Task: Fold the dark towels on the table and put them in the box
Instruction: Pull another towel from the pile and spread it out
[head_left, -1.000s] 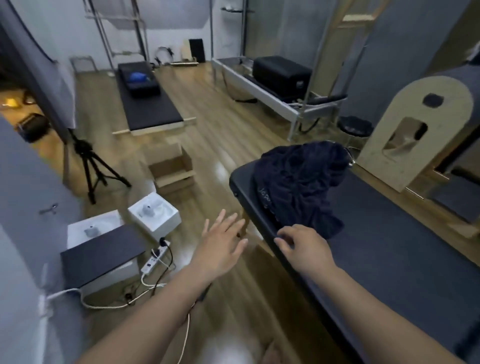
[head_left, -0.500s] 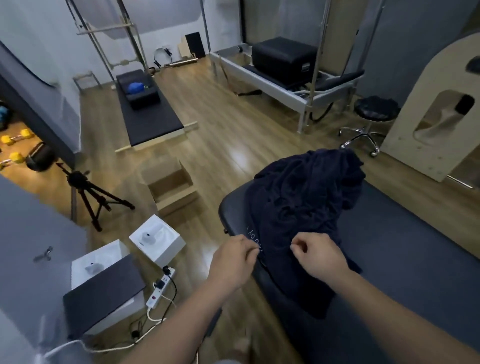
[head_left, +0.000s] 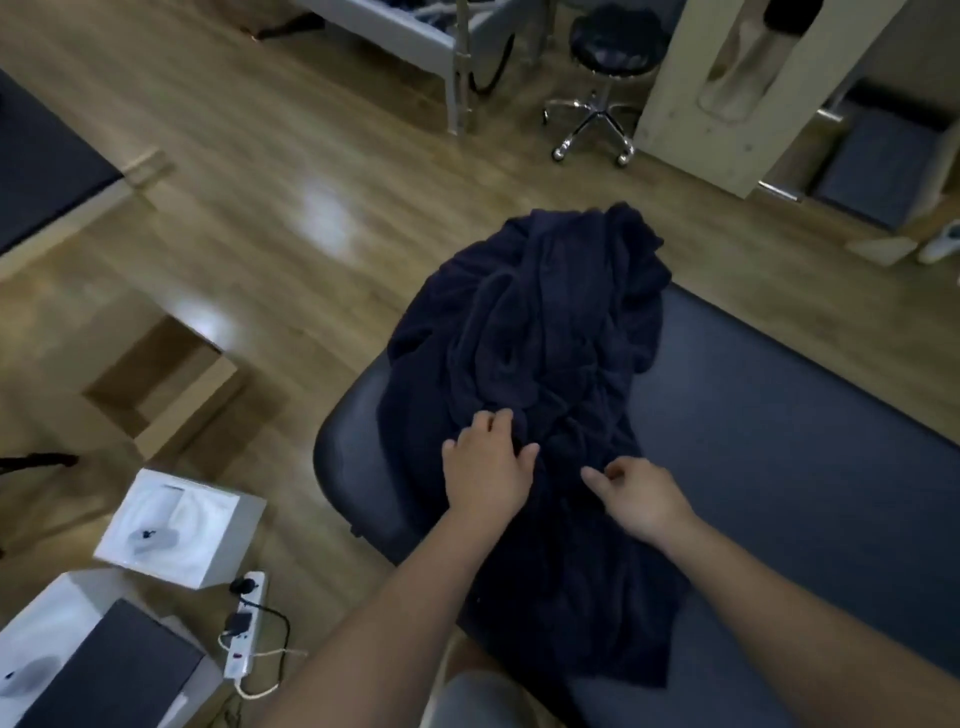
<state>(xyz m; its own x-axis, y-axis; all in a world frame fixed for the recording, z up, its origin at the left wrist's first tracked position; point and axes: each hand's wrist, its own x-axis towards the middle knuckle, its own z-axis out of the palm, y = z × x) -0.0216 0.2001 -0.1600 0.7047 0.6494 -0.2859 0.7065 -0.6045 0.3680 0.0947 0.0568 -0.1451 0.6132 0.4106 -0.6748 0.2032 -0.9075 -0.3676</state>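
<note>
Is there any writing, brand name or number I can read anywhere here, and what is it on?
None can be read.
White boxes: a grey picture on the lid, any print too blurred to read.
Dark towels: no label shows.
Power strip: no legible marking.
Cardboard box: plain, no print visible.

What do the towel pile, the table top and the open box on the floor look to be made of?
Towel pile: soft matte dark cloth, probably terry, deeply creased. Table top: smooth padded cover, likely vinyl, with a faint sheen and rounded corner. Open box: plain brown cardboard, matte.
</note>
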